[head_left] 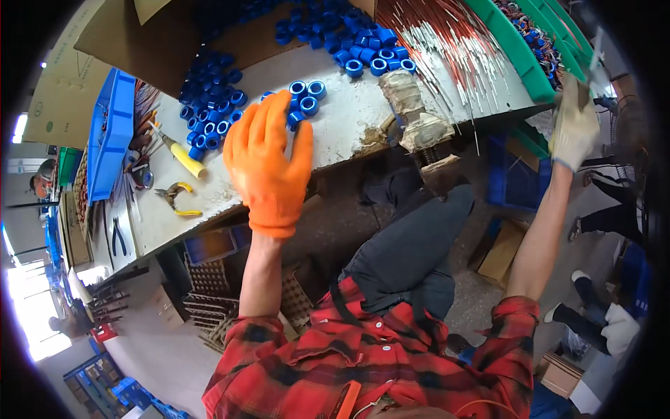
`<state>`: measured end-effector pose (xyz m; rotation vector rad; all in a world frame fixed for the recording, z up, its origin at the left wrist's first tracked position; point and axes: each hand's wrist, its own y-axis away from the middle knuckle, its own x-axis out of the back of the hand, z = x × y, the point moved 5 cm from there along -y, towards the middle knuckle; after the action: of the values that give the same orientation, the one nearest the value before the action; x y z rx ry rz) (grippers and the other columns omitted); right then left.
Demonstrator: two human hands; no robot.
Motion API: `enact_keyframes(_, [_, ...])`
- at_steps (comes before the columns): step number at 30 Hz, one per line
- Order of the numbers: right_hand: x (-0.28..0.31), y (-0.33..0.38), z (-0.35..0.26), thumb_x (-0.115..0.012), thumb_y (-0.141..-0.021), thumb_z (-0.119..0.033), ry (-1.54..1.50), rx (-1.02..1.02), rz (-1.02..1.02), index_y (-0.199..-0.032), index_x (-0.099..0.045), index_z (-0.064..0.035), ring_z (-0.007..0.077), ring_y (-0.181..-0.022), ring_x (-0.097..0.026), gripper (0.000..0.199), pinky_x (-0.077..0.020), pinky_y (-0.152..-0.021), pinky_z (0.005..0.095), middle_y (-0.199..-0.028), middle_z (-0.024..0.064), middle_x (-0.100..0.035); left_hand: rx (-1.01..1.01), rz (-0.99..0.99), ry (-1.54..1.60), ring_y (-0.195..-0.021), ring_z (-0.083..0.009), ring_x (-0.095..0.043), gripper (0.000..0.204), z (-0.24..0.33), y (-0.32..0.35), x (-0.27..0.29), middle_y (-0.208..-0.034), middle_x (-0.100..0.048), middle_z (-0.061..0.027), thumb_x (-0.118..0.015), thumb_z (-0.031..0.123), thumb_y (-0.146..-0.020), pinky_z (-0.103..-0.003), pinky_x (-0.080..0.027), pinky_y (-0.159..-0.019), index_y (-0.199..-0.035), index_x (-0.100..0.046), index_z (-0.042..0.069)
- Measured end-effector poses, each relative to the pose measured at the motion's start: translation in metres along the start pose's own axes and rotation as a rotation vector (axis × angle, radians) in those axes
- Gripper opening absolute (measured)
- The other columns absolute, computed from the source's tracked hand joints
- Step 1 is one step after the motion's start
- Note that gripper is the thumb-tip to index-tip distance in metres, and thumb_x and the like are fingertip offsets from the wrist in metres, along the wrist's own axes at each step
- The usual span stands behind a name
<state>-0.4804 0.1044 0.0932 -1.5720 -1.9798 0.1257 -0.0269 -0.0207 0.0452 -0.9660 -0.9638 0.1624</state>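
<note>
Your orange-gloved left hand (266, 166), fingers apart, hovers by glossy blue rings (359, 53), plenty seemingly left; what's done, or whether your white-gloved right hand (578, 131) grips, I cannot tell.

A long table with a worn, white, stained top (338, 129) runs obliquely across the room, its front edge dark and the space beneath it in shadow. The floor of smooth grey concrete (164, 353) is paler at the lower left. There, a tall, multi-paned window (40, 307) glares white with strong light beside a pale, plain wall (26, 241). The room's outer rim falls into black.
</note>
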Motion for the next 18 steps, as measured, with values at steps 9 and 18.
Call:
enact_keyframes(9, [0.035,0.256,0.038,-0.061,-0.115,-0.032,-0.648,-0.596,-0.617,-0.118,-0.076,-0.0026,0.01,-0.054,-0.052,0.033,-0.0357,-0.046,0.0248,-0.075,0.007,-0.07,-0.015,-0.131,0.071,-0.113,-0.0256,-0.075,0.051,-0.017,-0.001,-0.005,-0.123,-0.082,-0.0072,-0.084,0.003,-0.087,-0.038,-0.052,-0.108,-0.137,-0.076,0.007])
enact_keyframes(18, [0.029,0.331,0.025,-0.059,-0.109,-0.032,-0.173,-0.754,-1.093,-0.1,-0.079,-0.0065,0.0114,-0.057,-0.052,0.034,-0.0385,-0.055,0.0276,-0.07,0.0026,-0.063,0.215,-0.227,1.011,-0.116,-0.0235,-0.074,0.06,0.065,0.007,-0.008,-0.125,-0.08,-0.0125,-0.083,-0.009,-0.086,-0.037,-0.055,-0.109,-0.144,-0.068,-0.003])
